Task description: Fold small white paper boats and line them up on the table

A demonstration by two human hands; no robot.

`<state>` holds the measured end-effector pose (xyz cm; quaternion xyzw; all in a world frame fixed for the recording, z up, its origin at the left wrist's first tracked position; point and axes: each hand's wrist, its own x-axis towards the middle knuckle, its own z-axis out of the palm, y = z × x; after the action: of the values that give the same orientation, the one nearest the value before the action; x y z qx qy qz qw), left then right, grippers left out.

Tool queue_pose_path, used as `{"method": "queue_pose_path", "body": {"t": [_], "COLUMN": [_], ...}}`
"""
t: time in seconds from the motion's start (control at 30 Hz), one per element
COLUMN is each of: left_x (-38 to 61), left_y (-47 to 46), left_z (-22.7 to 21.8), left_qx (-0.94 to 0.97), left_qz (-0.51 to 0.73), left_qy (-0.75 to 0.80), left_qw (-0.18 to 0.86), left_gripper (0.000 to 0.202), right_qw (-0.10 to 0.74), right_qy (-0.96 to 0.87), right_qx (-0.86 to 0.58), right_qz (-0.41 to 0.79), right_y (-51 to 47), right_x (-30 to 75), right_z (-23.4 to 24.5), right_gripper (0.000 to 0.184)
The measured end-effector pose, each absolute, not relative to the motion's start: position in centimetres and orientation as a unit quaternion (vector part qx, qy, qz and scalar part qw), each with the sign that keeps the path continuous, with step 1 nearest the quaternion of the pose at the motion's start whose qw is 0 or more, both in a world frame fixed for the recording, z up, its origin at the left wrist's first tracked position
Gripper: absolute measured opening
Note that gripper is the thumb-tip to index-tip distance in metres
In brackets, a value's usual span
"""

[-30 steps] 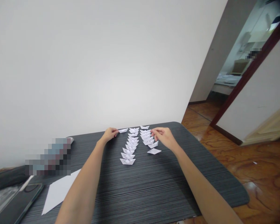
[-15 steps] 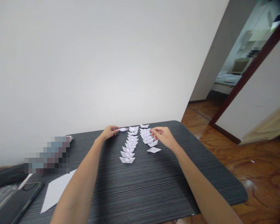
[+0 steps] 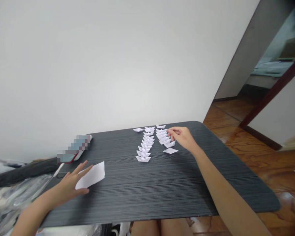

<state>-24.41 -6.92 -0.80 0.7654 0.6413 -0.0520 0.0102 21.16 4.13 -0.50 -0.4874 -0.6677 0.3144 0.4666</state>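
Observation:
My left hand (image 3: 68, 185) is spread out over a small stack of white paper (image 3: 95, 174) at the table's left, fingers apart and gripping nothing. My right hand (image 3: 183, 136) is at the right-hand row of white folded paper boats (image 3: 164, 141). Its thumb and forefinger pinch at the right end of one boat in that row; the exact contact is hard to see. A second row of paper boats (image 3: 144, 149) runs beside it on the left. One flatter paper boat (image 3: 170, 150) lies nearest me in the right row. Another paper boat (image 3: 138, 130) sits alone at the far left.
The dark, wood-grained table (image 3: 127, 190) stands against a white wall (image 3: 125, 65). At its left edge lie a blurred-out flat item (image 3: 80, 146), a black long object (image 3: 27, 172) and clear plastic wrapping (image 3: 17, 200). A doorway and wooden floor (image 3: 231, 118) are at the right.
My left hand has left the lone boat at the far left and moved back toward me, over the paper stack, its fingers spreading. My right hand stays at the right row. The view has shifted.

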Motion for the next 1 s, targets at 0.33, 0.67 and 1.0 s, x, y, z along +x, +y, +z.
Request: {"method": "queue_pose_path", "body": {"t": [0.33, 0.67, 1.0], "left_x": [-25.3, -23.0, -18.2], "left_y": [-9.4, -9.0, -9.2], "left_z": [-3.2, -1.8, -2.9], "left_qx": [0.752, 0.753, 0.736], "left_qz": [0.049, 0.056, 0.099], "left_qy": [0.652, 0.656, 0.670], "left_qw": [0.077, 0.002, 0.002], "left_gripper": [0.042, 0.059, 0.055], "right_qw": [0.446, 0.421, 0.395], "right_qy": [-0.679, -0.716, -0.731], "right_qx": [-0.490, -0.470, -0.482], "right_qz": [0.316, 0.297, 0.278], "right_y": [4.4, 3.7, 3.5], "right_x": [21.1, 21.1, 21.1], "right_z": [-1.3, -0.6, -0.6], "right_gripper": [0.033, 0.033, 0.032]}}
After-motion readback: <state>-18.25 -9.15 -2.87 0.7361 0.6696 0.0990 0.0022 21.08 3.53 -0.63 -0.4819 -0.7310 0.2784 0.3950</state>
